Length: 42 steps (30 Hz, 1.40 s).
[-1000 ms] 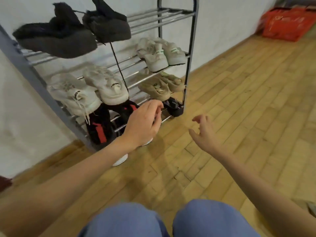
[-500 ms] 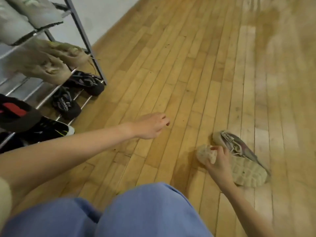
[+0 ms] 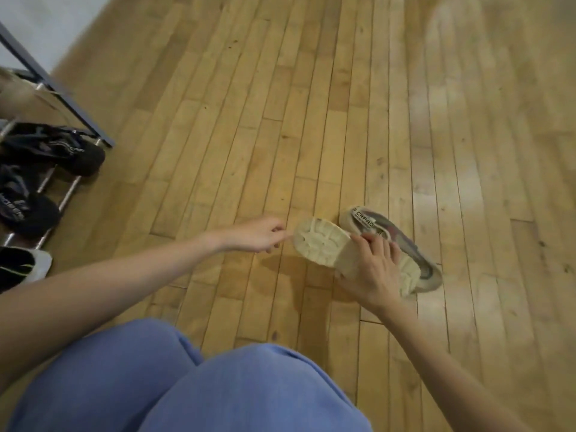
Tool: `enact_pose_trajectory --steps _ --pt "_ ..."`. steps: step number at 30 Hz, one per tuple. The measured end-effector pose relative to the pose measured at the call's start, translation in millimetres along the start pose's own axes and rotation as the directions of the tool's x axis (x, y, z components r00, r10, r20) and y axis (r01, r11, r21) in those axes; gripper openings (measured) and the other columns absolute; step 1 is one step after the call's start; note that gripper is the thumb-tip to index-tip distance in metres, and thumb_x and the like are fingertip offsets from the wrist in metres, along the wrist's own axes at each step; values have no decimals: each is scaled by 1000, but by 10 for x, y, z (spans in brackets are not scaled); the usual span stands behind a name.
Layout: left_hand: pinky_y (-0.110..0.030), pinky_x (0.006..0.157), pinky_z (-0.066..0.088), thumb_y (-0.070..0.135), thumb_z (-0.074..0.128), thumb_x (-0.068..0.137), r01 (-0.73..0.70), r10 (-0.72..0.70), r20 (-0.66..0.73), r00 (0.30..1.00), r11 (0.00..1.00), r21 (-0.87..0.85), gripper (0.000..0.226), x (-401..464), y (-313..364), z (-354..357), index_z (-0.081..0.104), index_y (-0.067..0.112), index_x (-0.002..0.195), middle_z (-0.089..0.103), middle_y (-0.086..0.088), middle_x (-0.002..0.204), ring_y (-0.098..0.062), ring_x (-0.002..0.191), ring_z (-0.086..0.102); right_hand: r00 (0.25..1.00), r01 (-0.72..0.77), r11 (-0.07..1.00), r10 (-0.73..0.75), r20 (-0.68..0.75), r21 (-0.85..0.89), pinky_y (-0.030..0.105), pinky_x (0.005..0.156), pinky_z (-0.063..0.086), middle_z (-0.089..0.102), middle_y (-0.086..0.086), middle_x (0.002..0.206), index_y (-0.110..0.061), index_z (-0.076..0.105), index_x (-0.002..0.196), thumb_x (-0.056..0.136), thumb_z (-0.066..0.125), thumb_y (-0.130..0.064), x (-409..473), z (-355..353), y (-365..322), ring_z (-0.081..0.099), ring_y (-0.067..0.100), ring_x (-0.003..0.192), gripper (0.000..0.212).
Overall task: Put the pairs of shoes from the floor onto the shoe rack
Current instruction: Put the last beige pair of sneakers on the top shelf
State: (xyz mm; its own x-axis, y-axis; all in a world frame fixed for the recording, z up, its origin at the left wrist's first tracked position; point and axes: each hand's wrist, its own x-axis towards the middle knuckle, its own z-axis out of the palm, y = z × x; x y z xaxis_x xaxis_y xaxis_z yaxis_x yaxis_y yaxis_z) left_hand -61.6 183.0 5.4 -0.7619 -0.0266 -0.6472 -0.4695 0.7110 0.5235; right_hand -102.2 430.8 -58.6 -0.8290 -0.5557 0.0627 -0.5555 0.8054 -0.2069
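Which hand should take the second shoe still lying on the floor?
Left. The right hand already grips the upturned shoe by its sole, while the left hand holds nothing, its fingers just beside that sole, near the other shoe.

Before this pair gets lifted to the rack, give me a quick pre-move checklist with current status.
1. Right hand grips the upturned shoe, sole facing the camera: ok.
2. Left hand has a hold on that shoe: not ok, its fingers are only at the heel end, grip unclear.
3. Second shoe picked up: not ok, it lies on the floor behind the first.
4. Path across the floor to the shoe rack: ok.
5. Free slot on the rack: cannot tell, only its corner shows, with black sandals on the bottom tier.
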Motion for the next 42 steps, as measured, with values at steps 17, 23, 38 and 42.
enact_pose_trajectory --steps 17,23,38,42 --pt "-42 74 61 11 70 70 281 -196 239 951 226 -933 63 -912 -620 -583 48 -1 128 55 -24 127 -31 100 66 858 355 930 -285 -427 92 40 99 36 36 9 135 -18 42 127 85 67 -29 460 329 -790 40 27 119 50" --pt "-40 68 61 0 59 73 216 -288 164 944 157 -964 57 -1026 -975 -420 49 1 129 54 -20 131 -32 108 61 934 -325 940 337 122 -107 56 115 -11 -19 23 157 -19 -6 152 83 56 -7 640 523 -191 -18 45 143 94" --pt "-40 67 61 0 61 70 167 -384 119 916 93 -982 59 -1195 -1549 -512 52 2 128 62 -15 125 -28 105 65 968 182 979 -161 194 -95 52 107 31 34 20 139 -14 28 145 65 78 -28 850 481 -967 29 42 131 95" --pt "-38 69 62 -3 57 78 178 -401 134 906 73 -981 44 -1587 -1601 -802 56 1 122 66 -15 118 -27 102 67 937 315 949 -315 150 25 52 97 41 42 20 130 -10 34 139 55 82 -31 889 151 -1688 38 39 120 99"
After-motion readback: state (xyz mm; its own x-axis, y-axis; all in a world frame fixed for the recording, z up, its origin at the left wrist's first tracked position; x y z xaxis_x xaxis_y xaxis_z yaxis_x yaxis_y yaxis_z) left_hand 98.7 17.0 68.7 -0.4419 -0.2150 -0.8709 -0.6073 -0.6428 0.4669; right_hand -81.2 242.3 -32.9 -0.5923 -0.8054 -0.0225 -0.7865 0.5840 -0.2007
